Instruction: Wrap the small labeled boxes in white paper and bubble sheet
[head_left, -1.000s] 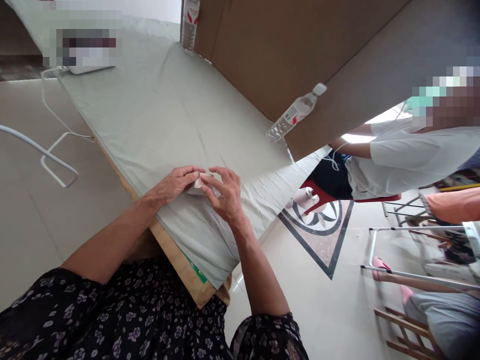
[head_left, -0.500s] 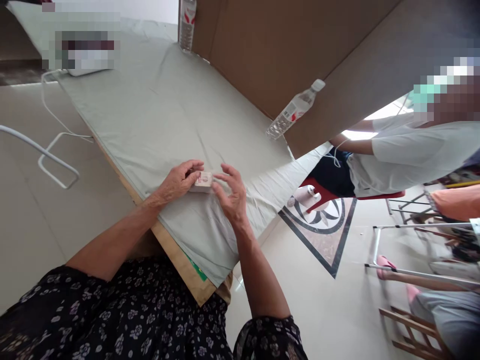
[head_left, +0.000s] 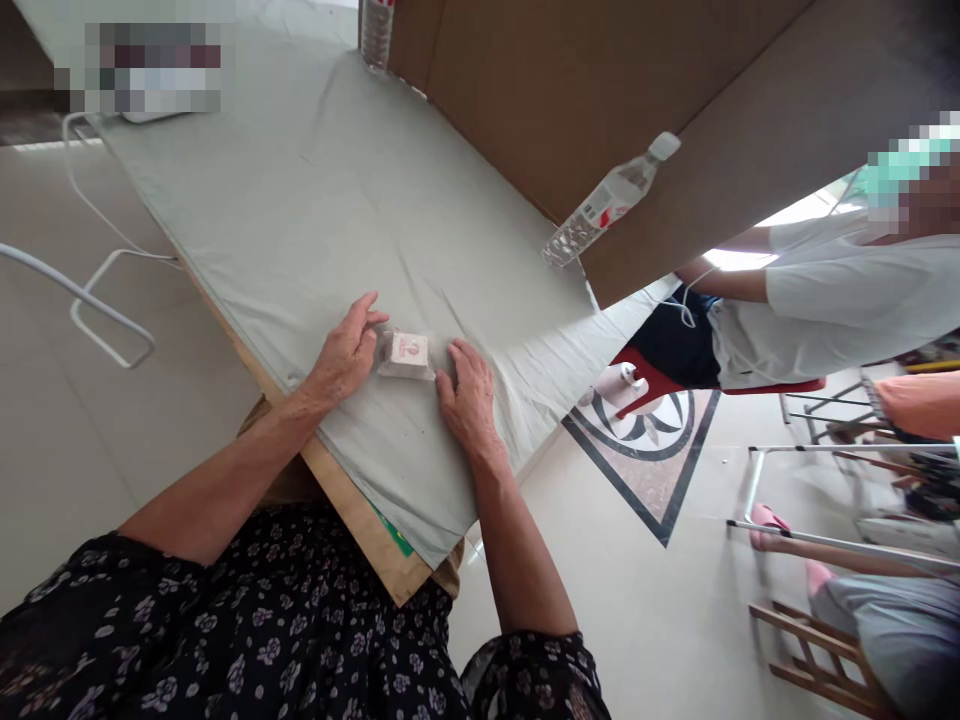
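A small pale block with reddish print (head_left: pixel 409 352), in what looks like a clear plastic wrapper, lies on the pale green tablecloth (head_left: pixel 330 220). To its left is my left hand (head_left: pixel 346 352), fingers apart and holding nothing. My right hand (head_left: pixel 469 395) rests on the cloth just right of the block, fingers loosely extended and empty. Neither hand grips the block. What is inside the wrapper I cannot tell for certain.
A large brown cardboard panel (head_left: pixel 540 110) stands at the back right. A clear plastic bottle (head_left: pixel 607 205) leans against it, and another bottle (head_left: pixel 376 35) is at its far edge. A person in a white shirt (head_left: pixel 847 300) sits beyond it. White cables (head_left: pixel 112 225) hang left.
My left hand has let go of the wrapped block and drawn back to the left. My right hand has lowered onto the cloth. The block now lies free between them.
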